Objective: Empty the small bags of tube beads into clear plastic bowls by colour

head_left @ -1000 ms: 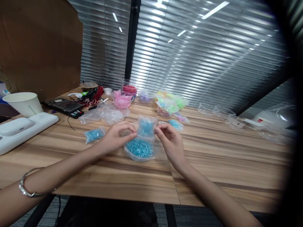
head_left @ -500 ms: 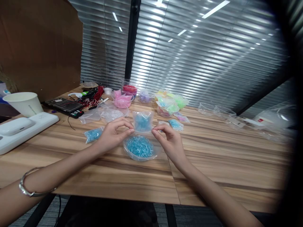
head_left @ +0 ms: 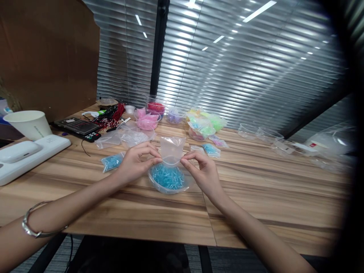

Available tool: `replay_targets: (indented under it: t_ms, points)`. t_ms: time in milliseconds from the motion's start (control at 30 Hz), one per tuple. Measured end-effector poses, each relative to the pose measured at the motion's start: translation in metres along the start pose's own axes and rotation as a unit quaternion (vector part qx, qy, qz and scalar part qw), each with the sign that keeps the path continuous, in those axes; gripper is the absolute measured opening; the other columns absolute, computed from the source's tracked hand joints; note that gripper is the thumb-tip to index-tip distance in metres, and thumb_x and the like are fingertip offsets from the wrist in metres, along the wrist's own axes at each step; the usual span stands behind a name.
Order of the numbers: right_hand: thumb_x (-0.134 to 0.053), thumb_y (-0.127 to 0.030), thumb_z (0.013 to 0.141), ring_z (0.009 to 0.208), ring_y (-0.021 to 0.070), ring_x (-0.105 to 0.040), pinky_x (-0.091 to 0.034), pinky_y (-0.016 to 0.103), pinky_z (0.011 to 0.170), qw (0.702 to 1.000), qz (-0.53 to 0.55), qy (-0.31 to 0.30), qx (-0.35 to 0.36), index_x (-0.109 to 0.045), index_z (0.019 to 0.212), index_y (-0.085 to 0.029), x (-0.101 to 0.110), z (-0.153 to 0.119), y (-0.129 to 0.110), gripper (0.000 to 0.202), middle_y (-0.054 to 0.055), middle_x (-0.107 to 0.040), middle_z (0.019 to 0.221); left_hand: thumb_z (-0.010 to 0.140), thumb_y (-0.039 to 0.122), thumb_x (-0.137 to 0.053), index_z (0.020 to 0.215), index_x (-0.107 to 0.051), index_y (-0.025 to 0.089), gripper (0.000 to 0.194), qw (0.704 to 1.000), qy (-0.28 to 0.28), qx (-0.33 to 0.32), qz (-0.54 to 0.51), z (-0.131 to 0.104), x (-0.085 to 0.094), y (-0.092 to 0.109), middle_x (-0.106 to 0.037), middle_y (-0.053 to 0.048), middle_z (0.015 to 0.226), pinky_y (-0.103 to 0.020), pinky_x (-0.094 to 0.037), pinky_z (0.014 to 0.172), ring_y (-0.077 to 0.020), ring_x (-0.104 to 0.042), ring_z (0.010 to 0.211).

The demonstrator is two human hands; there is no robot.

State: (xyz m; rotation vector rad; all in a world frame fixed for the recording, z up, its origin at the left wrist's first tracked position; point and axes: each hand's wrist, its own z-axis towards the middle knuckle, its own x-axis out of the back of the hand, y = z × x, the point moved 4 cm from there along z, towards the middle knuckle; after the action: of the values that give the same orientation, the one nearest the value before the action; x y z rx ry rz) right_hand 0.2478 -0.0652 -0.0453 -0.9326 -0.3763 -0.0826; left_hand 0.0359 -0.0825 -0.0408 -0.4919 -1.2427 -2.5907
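Hands meet over the middle of the table: the left hand and the right hand each pinch one side of a small clear plastic bag, held upside down with its mouth just above a clear bowl of blue tube beads. The bag looks empty now, see-through from corner to corner, so I judge the pouring step is at its end. Fingers on both sides are closed tight on the film, thumbs against forefingers.

What comes next, I'd say, calls for a light shake or a look inside for clinging beads, then setting the empty bag aside without knocking the bowl, which sits close under both wrists. Another full bag of blue beads lies flat just left of the left hand, and a smaller one lies beyond the right hand. Bowls of pink, purple and green beads stand further back.
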Motion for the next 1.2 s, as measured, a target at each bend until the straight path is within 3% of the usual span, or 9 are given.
replay_targets:
  t_ms: [1200]
  points:
    - [-0.065,-0.028,0.087,0.086,0.0202,-0.061,-0.046,0.038,0.082,0.999,-0.035,-0.018,0.021,-0.065,0.081,-0.024,-0.004,-0.004,-0.010,0.007,0.002,-0.067,0.085,0.083,0.028,-0.069,0.080,-0.071,0.019,0.010,0.999,-0.029,-0.021,-0.004,-0.001,-0.004,0.005,-0.067,-0.005,0.086,-0.034,-0.049,0.085,-0.0185,-0.063,0.087]
